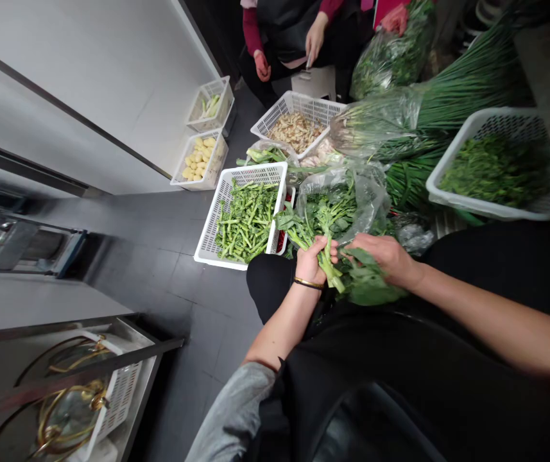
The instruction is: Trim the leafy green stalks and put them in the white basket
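Observation:
My left hand, a bracelet at its wrist, is closed around the thick pale-green stalk of a leafy green vegetable. The stalk's cut end points toward me, and its leafy top lies over an opened clear plastic bag. Beside it, my right hand pinches a broad dark-green leaf that hangs below the fingers. Whether this leaf is still joined to the stalk cannot be made out. Left of my hands, a white basket holds many trimmed green stem pieces.
Potatoes fill a white basket by the wall. Brown pieces lie in another basket near a co-worker's hand with a cleaver. Bagged scallions and a basket of leafy herbs stand right. A metal shelf juts in lower left.

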`<state>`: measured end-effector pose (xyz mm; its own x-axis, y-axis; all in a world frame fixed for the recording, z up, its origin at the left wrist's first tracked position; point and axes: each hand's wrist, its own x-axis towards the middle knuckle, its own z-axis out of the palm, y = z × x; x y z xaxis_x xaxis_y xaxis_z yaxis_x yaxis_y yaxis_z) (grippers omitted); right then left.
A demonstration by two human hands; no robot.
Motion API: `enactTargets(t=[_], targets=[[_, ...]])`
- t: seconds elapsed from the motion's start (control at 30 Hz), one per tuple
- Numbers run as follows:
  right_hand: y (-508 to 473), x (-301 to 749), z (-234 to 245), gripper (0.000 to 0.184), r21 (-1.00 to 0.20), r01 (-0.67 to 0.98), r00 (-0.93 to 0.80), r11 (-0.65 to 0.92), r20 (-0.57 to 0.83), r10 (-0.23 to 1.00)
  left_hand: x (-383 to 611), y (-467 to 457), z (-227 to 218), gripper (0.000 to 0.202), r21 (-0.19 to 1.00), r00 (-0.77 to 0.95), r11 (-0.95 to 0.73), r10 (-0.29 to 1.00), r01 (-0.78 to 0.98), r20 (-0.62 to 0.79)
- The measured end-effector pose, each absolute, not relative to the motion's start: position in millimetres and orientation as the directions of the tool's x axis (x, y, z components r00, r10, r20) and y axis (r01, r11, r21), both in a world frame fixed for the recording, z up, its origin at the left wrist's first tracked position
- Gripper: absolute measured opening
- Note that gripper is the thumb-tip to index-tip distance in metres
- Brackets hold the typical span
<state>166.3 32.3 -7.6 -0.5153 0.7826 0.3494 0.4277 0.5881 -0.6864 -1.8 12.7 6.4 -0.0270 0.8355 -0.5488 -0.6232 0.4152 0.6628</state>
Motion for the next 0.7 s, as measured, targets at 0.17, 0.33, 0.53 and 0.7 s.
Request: enactTargets(t=[0.17,0.33,0.53,0.7], targets=[[63.6,215.8,-21.5,0.019,-0.46,0.843,-0.414,0.279,-0.223,0.882,-8.5,9.7,10.2,0.025,0.661,0.079,0.459,0.851,-0.594,-0.519],[75.8,184.3,6.9,0.028,-0.825,0.511,-0.529,0.241,-0.081,0.845,0.8,4.6,17.7,0.028,0.685,0.125,0.499,0.845,-0.531,-0.519],[35.4,140.5,30.0,0.032,-0.614,0.515,-0.468,0.598,0.383,0.796,-4.6,9.2,11.7,0.013,0.547,0.1,0.564,0.747,-0.618,-0.657],[38.6,160.8,22.4,0.026,-0.923,0.276,-0.542,0.269,0.082,0.836,-13.5,9.8,9.7,0.019,0.472,0.262,0.631,0.729,-0.616,-0.633]])
